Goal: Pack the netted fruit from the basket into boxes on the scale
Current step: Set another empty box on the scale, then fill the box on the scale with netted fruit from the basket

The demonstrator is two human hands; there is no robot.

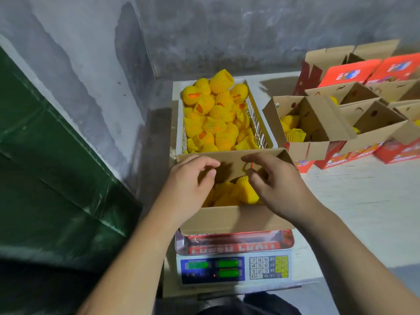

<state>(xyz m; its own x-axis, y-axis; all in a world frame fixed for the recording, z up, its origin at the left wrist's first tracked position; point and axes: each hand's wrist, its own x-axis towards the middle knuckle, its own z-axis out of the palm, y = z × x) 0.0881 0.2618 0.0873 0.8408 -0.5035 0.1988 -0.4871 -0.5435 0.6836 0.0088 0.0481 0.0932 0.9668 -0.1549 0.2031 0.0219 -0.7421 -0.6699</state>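
Both hands [229, 178] are held loosely curled, gripping nothing, over the box [234, 218] on the scale [234, 267]; the basket [259, 123] (still heaped) lies directly beyond, equally reachable

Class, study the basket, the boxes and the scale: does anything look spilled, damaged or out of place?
Nothing stands out. The netted fruit sits inside the basket, none spilled. The box sits squarely on the scale. Both hands, left and right, are over it.

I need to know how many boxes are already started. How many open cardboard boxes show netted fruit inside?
3 at least: the box on the scale under both hands, the nearest open box right of the basket, and one further right showing only a yellow sliver. Others behind may hide fruit.
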